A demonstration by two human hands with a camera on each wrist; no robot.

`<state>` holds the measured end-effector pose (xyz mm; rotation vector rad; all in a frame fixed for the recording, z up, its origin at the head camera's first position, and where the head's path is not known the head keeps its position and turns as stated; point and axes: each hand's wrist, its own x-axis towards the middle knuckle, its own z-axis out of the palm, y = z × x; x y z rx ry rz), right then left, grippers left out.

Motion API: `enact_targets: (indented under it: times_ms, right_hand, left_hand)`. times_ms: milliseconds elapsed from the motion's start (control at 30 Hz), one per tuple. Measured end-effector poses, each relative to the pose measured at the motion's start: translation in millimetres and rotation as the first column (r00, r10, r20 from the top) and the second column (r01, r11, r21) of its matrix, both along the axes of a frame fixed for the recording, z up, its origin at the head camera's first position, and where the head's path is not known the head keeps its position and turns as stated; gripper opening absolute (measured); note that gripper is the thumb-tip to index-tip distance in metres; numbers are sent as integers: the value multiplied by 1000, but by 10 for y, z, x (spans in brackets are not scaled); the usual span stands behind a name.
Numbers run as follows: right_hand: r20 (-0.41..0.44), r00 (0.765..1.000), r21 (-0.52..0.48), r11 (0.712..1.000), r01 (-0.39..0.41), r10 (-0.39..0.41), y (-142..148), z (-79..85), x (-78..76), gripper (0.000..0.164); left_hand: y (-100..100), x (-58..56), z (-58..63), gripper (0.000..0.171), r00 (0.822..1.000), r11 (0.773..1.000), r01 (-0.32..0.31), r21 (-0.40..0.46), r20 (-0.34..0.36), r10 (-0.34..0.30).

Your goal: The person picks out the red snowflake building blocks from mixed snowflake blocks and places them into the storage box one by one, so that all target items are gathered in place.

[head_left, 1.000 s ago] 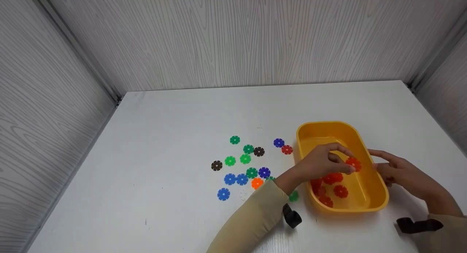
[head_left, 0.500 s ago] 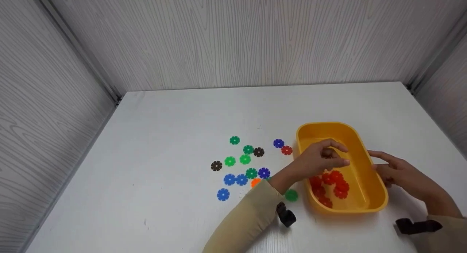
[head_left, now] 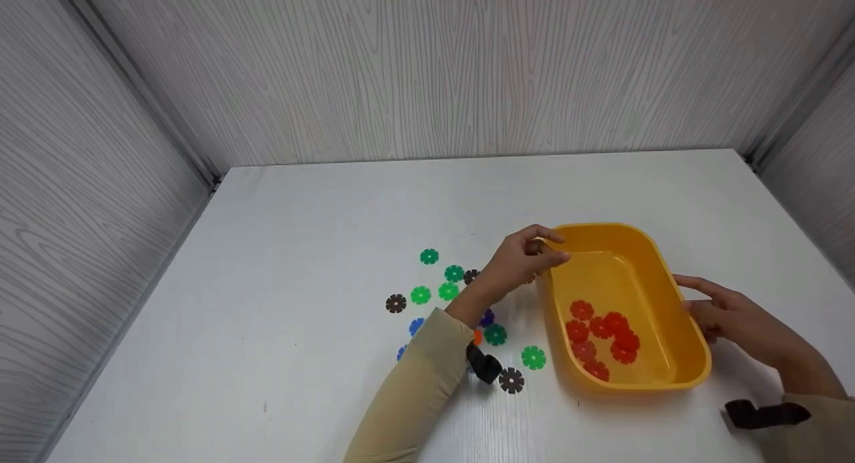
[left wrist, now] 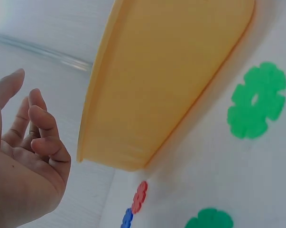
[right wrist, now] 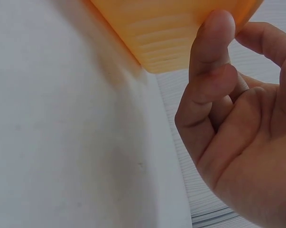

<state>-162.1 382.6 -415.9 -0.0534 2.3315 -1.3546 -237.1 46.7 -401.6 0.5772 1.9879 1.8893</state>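
Note:
My left hand is at the left rim of a yellow plastic basin, thumb and fingertips apart with nothing between them. Inside the basin, several red notched plastic discs lie toward its near left part. In the left wrist view, a red disc and a blue disc lie on the table beside the basin; the head view has them mostly hidden by the left hand. Fingertips of my right hand touch the basin's outer right wall, just under the rim, also seen in the right wrist view.
Left of the basin, loose discs are scattered on the white table: a green disc, a dark brown disc, another brown disc and several more. The left sleeve covers some. Pale panels enclose the table.
The left hand held a red disc over the basin, let it drop among the others, then moved left and away to the rim. The right hand has stayed at the basin's wall.

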Motion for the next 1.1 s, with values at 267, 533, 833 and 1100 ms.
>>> enact_targets:
  times_ms: [267, 533, 833, 1100]
  right_hand:
    - [17, 999, 13, 999, 35, -35, -10, 12, 17, 63]
    - [5, 1000, 21, 999, 29, -29, -22, 21, 30, 64]
    - [5, 1000, 23, 1000, 20, -20, -25, 6, 31, 64]
    - [-2, 1000, -13, 1000, 7, -7, -9, -13, 39, 59]
  left_hand:
    - [-121, -81, -130, 31, 994, 970, -62, -235, 70, 80]
    - [-198, -111, -207, 30, 994, 915, -59, -399, 60, 91]
    - [-185, -120, -266, 27, 990, 803, -107, -586, 14, 142]
    - [-173, -86, -276, 36, 986, 688, -155, -709, -70, 150]
